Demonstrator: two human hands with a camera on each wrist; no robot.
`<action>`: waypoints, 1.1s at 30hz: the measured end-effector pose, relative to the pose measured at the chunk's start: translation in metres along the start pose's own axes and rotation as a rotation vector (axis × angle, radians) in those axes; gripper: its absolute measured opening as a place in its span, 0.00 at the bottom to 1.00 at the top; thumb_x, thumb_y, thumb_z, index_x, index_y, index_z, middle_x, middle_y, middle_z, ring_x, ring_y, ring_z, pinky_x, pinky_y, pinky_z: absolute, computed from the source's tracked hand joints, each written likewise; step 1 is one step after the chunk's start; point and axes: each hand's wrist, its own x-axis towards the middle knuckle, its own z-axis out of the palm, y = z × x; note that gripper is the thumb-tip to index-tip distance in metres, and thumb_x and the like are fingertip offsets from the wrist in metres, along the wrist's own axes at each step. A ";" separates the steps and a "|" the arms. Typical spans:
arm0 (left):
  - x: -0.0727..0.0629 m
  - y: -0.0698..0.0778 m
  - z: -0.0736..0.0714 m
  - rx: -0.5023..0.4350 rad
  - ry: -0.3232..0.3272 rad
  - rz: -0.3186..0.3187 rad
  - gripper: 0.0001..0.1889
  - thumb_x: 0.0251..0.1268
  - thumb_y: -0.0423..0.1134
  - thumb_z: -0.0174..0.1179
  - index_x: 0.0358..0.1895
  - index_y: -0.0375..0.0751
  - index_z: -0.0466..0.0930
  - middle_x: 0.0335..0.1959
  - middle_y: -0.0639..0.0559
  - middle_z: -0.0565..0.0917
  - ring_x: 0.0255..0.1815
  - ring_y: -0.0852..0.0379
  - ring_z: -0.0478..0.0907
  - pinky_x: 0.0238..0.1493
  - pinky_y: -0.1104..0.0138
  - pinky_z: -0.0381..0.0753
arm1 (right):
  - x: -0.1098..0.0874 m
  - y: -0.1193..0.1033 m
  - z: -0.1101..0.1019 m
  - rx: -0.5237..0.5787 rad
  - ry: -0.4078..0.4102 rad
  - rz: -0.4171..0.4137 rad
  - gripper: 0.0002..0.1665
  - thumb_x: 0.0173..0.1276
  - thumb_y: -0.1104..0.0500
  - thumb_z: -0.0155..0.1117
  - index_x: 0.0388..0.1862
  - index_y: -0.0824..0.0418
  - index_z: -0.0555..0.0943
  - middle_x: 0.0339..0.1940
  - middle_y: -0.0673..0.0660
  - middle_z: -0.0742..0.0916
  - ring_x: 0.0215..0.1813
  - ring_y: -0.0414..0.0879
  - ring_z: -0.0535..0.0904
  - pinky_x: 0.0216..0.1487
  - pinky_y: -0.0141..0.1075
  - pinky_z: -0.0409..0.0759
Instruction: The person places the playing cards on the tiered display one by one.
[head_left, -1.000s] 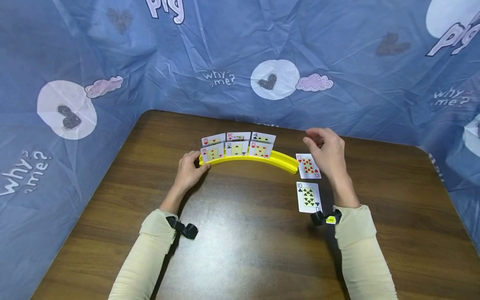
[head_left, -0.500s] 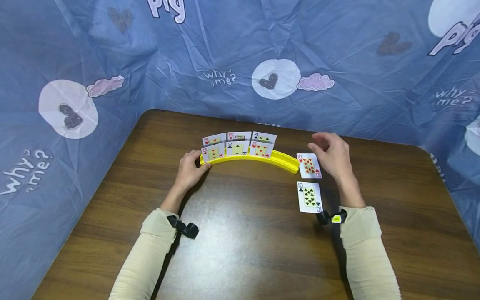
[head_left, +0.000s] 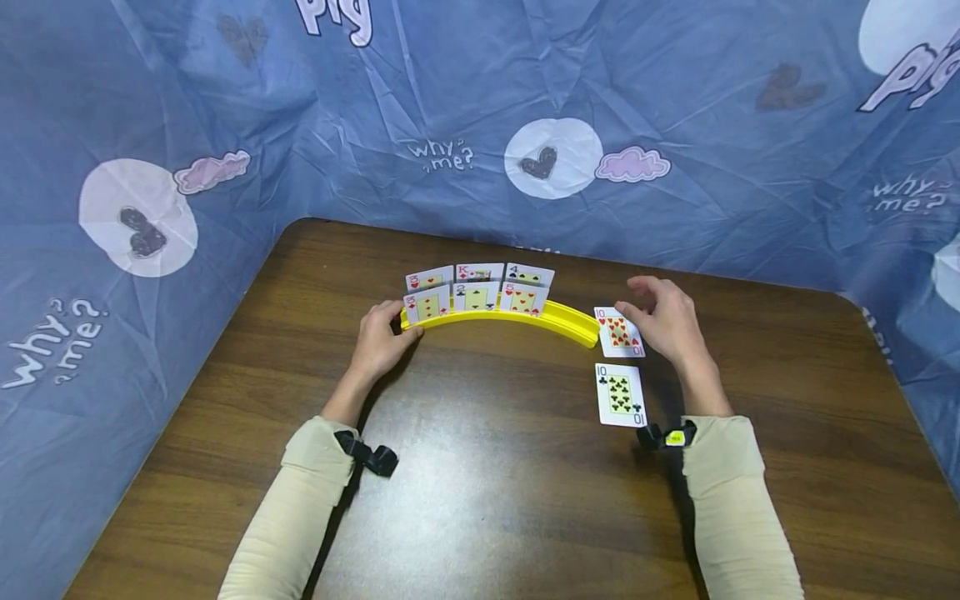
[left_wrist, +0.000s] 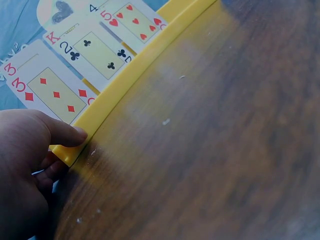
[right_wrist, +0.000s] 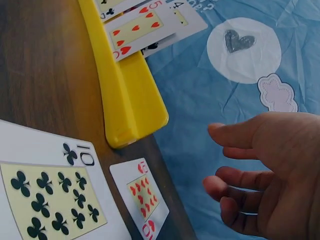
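Note:
A curved yellow card holder (head_left: 562, 320) lies on the table, with playing cards standing in two rows on its left and middle part. The front row shows the three of diamonds (left_wrist: 56, 95), two of clubs (head_left: 474, 296) and five of hearts (right_wrist: 136, 30). My left hand (head_left: 379, 340) pinches the holder's left end, thumb on the near side and fingers behind. The ten of hearts (head_left: 618, 333) lies face up by the holder's right end, the ten of clubs (head_left: 619, 395) nearer me. Over the ten of hearts' right edge hovers my right hand (head_left: 670, 327), fingers loosely bent and holding nothing.
Behind the front row stand a three of hearts (head_left: 429, 279), a red king (head_left: 478, 272) and a black four (head_left: 529, 275). The brown wooden table (head_left: 480, 500) meets a blue printed cloth (head_left: 450, 108) at its back and sides.
My right hand has shifted slightly right and come down nearer the ten of hearts. The left hand keeps its grip on the holder, and the cards stay where they were.

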 end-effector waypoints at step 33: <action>0.000 -0.001 0.001 -0.010 -0.005 -0.005 0.16 0.58 0.32 0.67 0.49 0.29 0.82 0.47 0.34 0.84 0.50 0.40 0.75 0.53 0.53 0.69 | 0.003 0.034 0.023 -0.124 -0.391 0.074 0.59 0.57 0.41 0.74 0.78 0.67 0.58 0.78 0.72 0.59 0.74 0.68 0.62 0.73 0.62 0.62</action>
